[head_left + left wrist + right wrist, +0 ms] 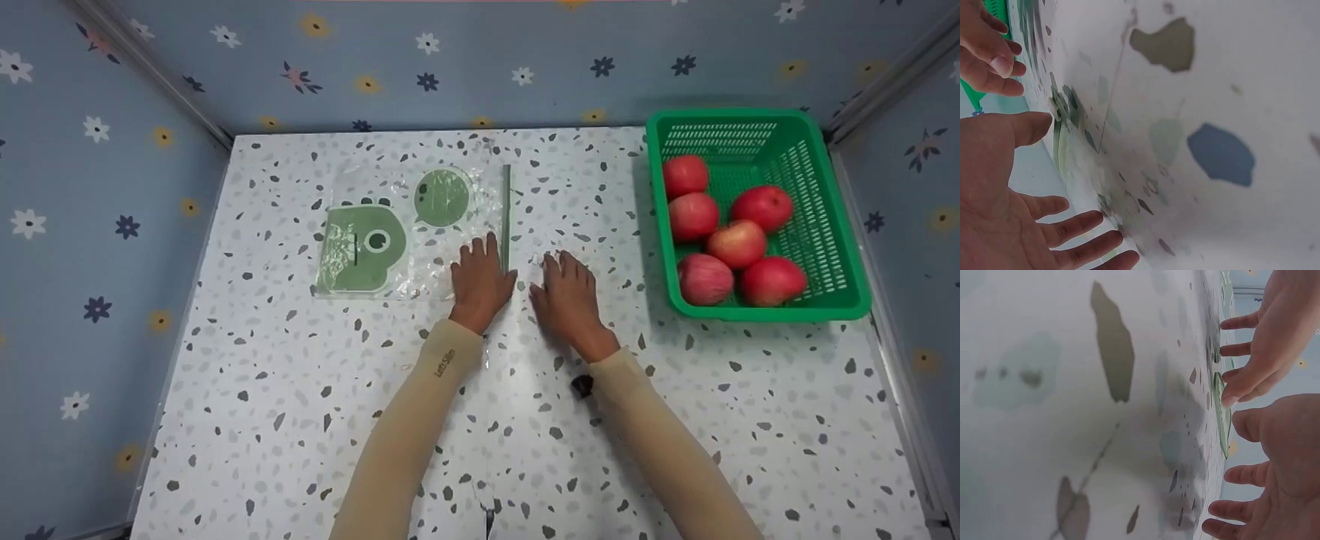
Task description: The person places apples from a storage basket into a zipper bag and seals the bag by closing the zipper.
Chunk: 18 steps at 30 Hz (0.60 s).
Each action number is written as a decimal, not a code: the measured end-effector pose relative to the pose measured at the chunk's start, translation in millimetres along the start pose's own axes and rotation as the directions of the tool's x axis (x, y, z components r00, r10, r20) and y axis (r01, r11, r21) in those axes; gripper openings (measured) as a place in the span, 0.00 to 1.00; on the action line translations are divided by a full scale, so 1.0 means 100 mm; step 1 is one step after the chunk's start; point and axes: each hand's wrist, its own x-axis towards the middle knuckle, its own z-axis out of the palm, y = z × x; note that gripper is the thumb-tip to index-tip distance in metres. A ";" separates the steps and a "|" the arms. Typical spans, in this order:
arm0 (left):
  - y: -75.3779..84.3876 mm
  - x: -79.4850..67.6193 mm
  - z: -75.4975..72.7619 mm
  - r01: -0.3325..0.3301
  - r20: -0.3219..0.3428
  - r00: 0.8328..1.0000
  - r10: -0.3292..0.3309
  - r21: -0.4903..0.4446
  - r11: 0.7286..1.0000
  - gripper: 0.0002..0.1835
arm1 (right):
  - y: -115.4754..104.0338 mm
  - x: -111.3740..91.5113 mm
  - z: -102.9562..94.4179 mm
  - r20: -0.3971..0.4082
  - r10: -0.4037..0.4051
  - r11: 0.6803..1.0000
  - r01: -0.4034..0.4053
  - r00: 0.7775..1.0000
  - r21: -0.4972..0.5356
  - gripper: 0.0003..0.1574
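Well, two hands, a gap between them: the left hand (pixel 478 281) is over the right-hand part of one clear bag (pixel 412 238), fingers stretched out, and the right hand (pixel 568 296) is just beyond the bag's edge, fingers relaxed, both grasping nothing! One green strip (pixel 506 202) runs along that edge, two green prints mark the film, and six red apples (pixel 736 244) sit in one green basket (pixel 832 310)! Bare speckled tabletop (pixel 592 195) separates bag from basket, with a broader stretch towards the person; the basket sits by the far right corner! Both wrist views catch palms from below, which the head view hides; only the head view shows the apples
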 end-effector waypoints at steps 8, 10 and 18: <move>0.02 -0.02 -0.02 -0.010 -0.024 1.000 0.010 -0.035 0.999 0.37 | -0.05 -0.02 0.02 -0.012 -0.009 1.000 0.009 1.000 0.015 0.37; 0.02 -0.03 -0.02 -0.020 -0.041 0.999 0.018 -0.055 0.998 0.35 | -0.06 -0.02 0.03 -0.025 -0.018 1.000 0.018 1.000 0.017 0.36; -0.01 -0.07 0.02 -0.058 -0.154 0.987 0.040 -0.113 0.992 0.25 | -0.10 0.02 0.07 -0.039 -0.002 0.999 0.004 0.999 0.052 0.34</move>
